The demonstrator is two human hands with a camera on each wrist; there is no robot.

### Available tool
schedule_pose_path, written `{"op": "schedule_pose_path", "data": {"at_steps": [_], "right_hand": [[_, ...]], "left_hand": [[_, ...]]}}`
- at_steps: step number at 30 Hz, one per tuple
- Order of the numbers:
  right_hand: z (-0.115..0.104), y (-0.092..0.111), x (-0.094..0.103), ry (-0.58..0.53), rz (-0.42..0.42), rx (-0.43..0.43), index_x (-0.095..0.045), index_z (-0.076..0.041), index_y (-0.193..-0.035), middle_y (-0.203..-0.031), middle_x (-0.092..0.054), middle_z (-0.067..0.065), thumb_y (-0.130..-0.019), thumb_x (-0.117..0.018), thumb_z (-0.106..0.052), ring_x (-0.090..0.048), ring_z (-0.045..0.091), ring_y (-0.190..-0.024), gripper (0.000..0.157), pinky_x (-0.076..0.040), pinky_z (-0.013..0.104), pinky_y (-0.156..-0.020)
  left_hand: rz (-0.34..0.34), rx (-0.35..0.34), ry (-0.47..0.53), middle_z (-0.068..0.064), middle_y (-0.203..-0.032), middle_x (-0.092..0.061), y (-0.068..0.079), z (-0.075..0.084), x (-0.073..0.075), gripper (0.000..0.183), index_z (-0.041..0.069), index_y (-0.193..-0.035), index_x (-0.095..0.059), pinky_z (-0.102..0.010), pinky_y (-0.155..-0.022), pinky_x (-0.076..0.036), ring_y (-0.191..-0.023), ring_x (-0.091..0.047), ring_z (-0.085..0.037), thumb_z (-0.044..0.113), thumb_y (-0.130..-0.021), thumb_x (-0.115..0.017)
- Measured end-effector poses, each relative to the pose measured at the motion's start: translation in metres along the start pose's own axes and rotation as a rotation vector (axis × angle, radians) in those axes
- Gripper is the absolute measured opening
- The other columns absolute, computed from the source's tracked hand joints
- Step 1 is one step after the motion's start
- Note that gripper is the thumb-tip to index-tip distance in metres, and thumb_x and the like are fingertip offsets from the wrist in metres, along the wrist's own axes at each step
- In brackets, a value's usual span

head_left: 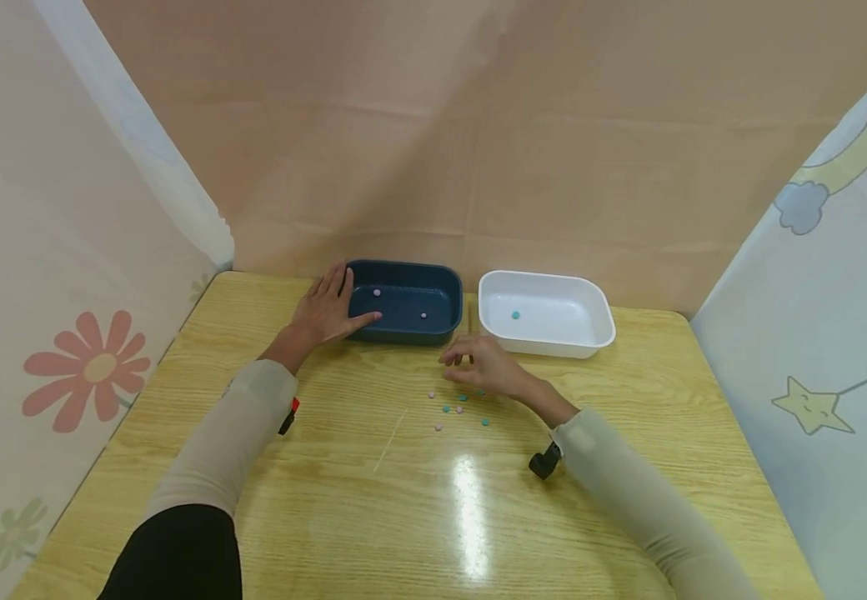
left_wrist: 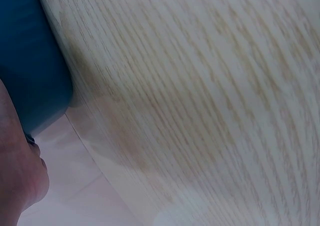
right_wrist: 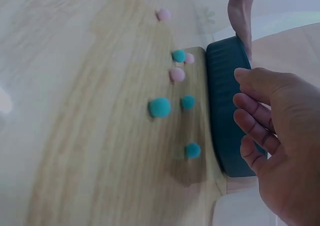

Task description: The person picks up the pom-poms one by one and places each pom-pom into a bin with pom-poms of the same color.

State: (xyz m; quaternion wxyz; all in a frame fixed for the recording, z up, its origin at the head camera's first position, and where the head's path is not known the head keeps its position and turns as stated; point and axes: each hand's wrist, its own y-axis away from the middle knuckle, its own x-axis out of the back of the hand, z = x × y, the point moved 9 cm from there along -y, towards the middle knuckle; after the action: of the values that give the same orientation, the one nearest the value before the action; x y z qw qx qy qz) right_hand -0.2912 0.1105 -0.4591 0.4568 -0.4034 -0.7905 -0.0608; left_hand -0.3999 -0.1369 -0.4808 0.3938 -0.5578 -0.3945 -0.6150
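My left hand (head_left: 324, 310) rests at the left end of a dark blue tray (head_left: 403, 337), fingers spread along its rim and thumb reaching over the front edge. Two small pink balls (head_left: 377, 292) lie inside that tray. My right hand (head_left: 488, 367) hovers just in front of the gap between the trays, fingers loosely bent and a gap showing between thumb and index finger. Nothing shows in its grasp in the right wrist view. Beneath and nearer than it, several teal balls (right_wrist: 160, 107) and three pink balls (right_wrist: 177, 74) are scattered on the table.
Right of the dark tray stands a white tray (head_left: 591, 346) holding one teal ball (head_left: 516, 315). Both trays sit near the back edge of the wooden table (head_left: 373, 517). A tan sheet (head_left: 538, 192) hangs behind, and patterned sheets (head_left: 801, 308) stand along both sides.
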Motion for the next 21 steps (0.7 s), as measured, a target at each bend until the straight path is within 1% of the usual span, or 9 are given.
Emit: {"op": "schedule_pose_path", "data": {"at_steps": [4,7,12,16,21], "right_hand": [[0.000,0.003,-0.007,-0.026,-0.014,-0.001,-0.081,-0.001,-0.106,-0.102,-0.078,0.008,-0.090,-0.085,-0.009,-0.069,0.025,-0.086,0.018,-0.052,0.030,-0.066],[0.001,0.006,-0.011,-0.039,-0.024,-0.014,-0.081,-0.001,-0.107,-0.101,-0.077,0.008,-0.092,-0.084,-0.010,-0.068,0.022,-0.085,0.019,-0.054,0.032,-0.067],[0.003,0.007,-0.017,-0.016,-0.027,-0.021,-0.081,-0.004,-0.107,-0.099,-0.077,0.004,-0.091,-0.086,-0.012,-0.067,0.016,-0.085,0.019,-0.055,0.029,-0.069],[0.004,0.007,-0.022,-0.011,-0.035,-0.003,-0.082,-0.004,-0.107,-0.099,-0.077,0.003,-0.090,-0.086,-0.011,-0.071,0.016,-0.089,0.018,-0.057,0.028,-0.073],[0.004,0.006,-0.027,-0.018,-0.050,0.004,-0.082,-0.004,-0.108,-0.100,-0.077,0.004,-0.091,-0.085,-0.009,-0.072,0.016,-0.090,0.017,-0.059,0.027,-0.076]], "left_hand": [[-0.001,0.000,0.006,-0.021,-0.177,0.005,0.000,0.001,0.000,0.110,-0.003,-0.168,-0.003,-0.053,-0.132,-0.010,-0.165,0.001,-0.036,0.075,-0.102,-0.042],[-0.004,-0.002,0.003,-0.022,-0.177,0.005,0.000,0.001,0.000,0.110,-0.003,-0.168,-0.002,-0.053,-0.132,-0.010,-0.165,0.001,-0.036,0.075,-0.102,-0.042],[-0.010,-0.005,-0.001,-0.022,-0.177,0.005,-0.001,0.002,-0.001,0.111,-0.003,-0.168,-0.001,-0.053,-0.132,-0.010,-0.165,0.002,-0.036,0.077,-0.101,-0.040],[-0.011,-0.001,-0.003,-0.022,-0.177,0.005,0.000,0.002,0.000,0.111,-0.003,-0.168,-0.001,-0.054,-0.132,-0.009,-0.165,0.002,-0.036,0.076,-0.102,-0.041],[-0.006,0.004,-0.007,-0.022,-0.177,0.005,0.000,0.002,0.000,0.110,-0.003,-0.168,-0.002,-0.053,-0.132,-0.009,-0.165,0.001,-0.036,0.076,-0.102,-0.041]]}}
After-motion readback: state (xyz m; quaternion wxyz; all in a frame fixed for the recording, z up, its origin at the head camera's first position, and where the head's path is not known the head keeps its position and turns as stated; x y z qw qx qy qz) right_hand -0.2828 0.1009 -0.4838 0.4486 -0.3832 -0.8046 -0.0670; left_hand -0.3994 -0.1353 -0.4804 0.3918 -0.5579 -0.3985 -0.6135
